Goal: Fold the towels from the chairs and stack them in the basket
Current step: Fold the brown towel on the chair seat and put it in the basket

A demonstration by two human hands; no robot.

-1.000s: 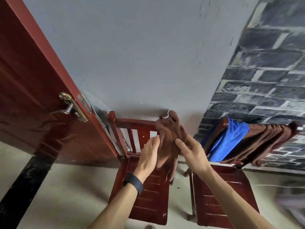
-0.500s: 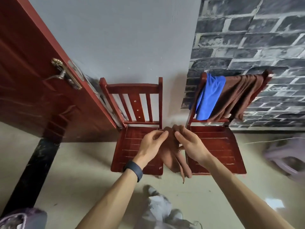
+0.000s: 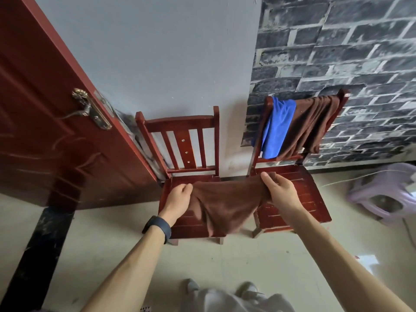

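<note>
A brown towel hangs spread between the person's two hands, its upper edge pulled almost straight from one set of fingers to the other with a slight sag in the middle. The cloth is plain and soft-looking, creased in loose vertical folds below the left hand, and its lower edge droops to a rounded point well beneath both grips. The left hand's fingers are curled tight over the towel's upper left corner, bunching it in the fist; a dark wristband sits on that wrist. The right hand pinches the upper right corner, thumb on the near face and the other fingers tucked behind the cloth. Just beyond the left fingers stands the left chair, its slatted back bare; the towel hangs in front of its seat. Beyond the right fingers is the right chair, with a blue towel and a second brown towel draped side by side over its top rail. Outward of the left fingers a red door with a brass door handle leans in near the left chair. Outward of the right fingers, well apart, sits a pale purple stool against the brick-pattern wall. Below the hands and toward the person lies open floor.
</note>
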